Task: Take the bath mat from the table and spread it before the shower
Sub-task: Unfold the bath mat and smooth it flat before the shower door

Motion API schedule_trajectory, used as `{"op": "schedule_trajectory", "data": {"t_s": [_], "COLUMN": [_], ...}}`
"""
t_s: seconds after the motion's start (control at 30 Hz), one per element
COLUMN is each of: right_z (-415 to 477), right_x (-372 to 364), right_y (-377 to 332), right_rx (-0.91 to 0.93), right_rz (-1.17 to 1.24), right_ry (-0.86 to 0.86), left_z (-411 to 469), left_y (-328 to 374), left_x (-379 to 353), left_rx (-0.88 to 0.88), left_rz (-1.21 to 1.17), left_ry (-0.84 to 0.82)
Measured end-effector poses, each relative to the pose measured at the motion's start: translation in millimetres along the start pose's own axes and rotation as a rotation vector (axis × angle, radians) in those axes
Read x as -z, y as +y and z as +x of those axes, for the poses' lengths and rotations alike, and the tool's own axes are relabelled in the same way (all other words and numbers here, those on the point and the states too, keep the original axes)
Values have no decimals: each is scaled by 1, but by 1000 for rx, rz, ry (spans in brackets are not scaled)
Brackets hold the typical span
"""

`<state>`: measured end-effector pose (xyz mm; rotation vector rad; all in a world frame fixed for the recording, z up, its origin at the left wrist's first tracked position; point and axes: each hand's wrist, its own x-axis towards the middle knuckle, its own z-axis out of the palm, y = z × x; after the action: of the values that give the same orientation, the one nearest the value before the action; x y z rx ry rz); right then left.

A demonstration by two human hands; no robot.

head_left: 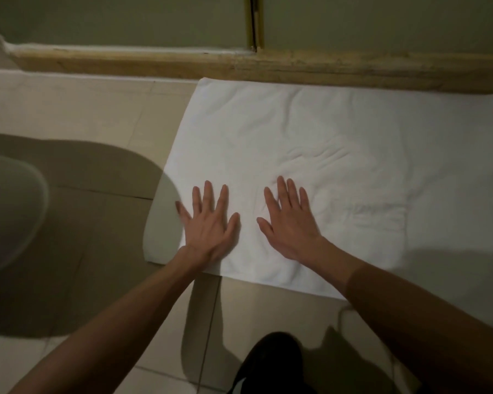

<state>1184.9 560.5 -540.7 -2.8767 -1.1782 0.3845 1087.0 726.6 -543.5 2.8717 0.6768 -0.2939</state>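
A white bath mat (339,132) lies unfolded on the tiled floor, its far edge against the stone shower threshold (296,66). Soft creases run across its middle. My left hand (211,223) rests flat on the mat's near left part, fingers spread, holding nothing. My right hand (291,220) lies flat just to the right of it, palm down, fingers apart. Both forearms reach in from the bottom of the view.
The glass shower panels with a brass door frame (255,21) stand behind the threshold. A white toilet (9,206) fills the left edge. Beige floor tiles (97,115) lie left of the mat. My dark shoe (268,365) is at the bottom.
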Motion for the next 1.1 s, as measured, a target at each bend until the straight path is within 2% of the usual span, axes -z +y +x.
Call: {"op": "schedule_trajectory", "data": {"t_s": [0.17,0.33,0.43,0.53,0.7,0.83,0.93,1.1], "right_z": [-2,2,9,18,27,31,29,30], "right_x": [2,12,21,33,42,42,31,18], "right_y": [-4,12,45,95,175,215,223,223], "right_rx": [3,48,-4,-139,-314,-323,-302,-320], "right_rz": [-6,166,148,126,11,-48,-76,-66], "right_ry": [-23,26,108,156,130,73,33,83], "left_z": [-6,-1,23,60,114,138,147,152], "left_y": [-22,-13,23,81,182,242,261,258], "left_x": [0,4,13,24,24,12,1,-11], "left_rx": [15,-36,-124,-259,-460,-581,-597,-569], "left_rz": [-85,-132,-39,1,12,72,76,57], "left_ry": [-28,18,25,22,0,-2,-9,19]}}
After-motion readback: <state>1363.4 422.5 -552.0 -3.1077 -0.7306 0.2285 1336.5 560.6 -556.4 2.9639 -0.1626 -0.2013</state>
